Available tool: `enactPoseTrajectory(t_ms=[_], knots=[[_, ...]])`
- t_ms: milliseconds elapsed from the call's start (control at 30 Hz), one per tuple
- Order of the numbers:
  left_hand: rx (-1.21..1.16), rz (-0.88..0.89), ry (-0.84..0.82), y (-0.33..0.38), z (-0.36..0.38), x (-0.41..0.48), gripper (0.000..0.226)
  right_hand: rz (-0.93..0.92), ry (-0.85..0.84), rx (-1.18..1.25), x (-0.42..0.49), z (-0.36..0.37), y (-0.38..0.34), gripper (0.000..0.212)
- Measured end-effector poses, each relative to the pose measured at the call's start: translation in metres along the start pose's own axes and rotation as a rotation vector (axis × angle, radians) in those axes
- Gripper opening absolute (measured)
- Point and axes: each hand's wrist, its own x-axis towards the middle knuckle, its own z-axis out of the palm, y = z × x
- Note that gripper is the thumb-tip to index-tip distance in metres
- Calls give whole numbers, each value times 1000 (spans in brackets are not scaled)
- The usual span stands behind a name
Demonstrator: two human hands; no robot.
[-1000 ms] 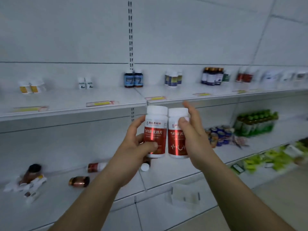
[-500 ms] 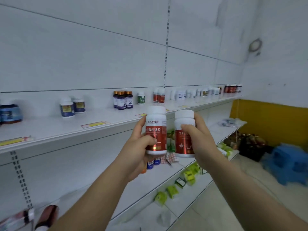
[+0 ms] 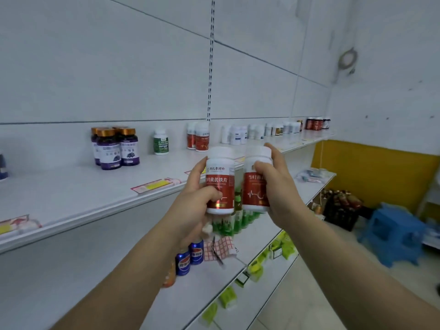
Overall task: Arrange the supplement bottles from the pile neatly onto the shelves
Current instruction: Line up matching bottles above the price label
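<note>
My left hand (image 3: 194,208) grips a white bottle with a red label (image 3: 220,181), held upright in front of the upper shelf (image 3: 71,196). Beside it my right hand (image 3: 277,186) grips a matching red-label bottle (image 3: 256,184). Both bottles hang in the air just before the shelf's front edge. Two matching red-label bottles (image 3: 198,136) stand at the back of that shelf, straight beyond my hands. Left of them stand a green-label bottle (image 3: 161,142) and a cluster of purple bottles with gold caps (image 3: 115,147).
More white bottles (image 3: 250,133) and dark red ones (image 3: 316,123) line the shelf to the right. The lower shelf (image 3: 240,265) holds blue cans (image 3: 190,257), green bottles and a checked packet. Yellow-green packs lie on the bottom shelf. A blue stool (image 3: 392,236) and a dark crate stand on the floor.
The view has swung right along the shelving and closer to it. Both hands keep their bottles, now held near the matching red-label pair on the upper shelf.
</note>
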Motion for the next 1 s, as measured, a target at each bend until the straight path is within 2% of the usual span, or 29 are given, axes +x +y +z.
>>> enactPoseTrajectory(t_ms=[133,333,667,867,1000], knots=[[-38,-3,-12,-4,14,66,74,-24,6,-21,60,-14,4,47],[25,33,23,-13,35,137,73,-19,-35,-29,143,-46,16,42],[180,213,355,-42,93,237,67,-40,-370,11,279,-97,51,47],[292,195,565,-43,102,273,78,-20,-539,38,333,-97,60,51],[437,112,676,-34,86,284,55,-13,-632,49,363,-68,70,55]])
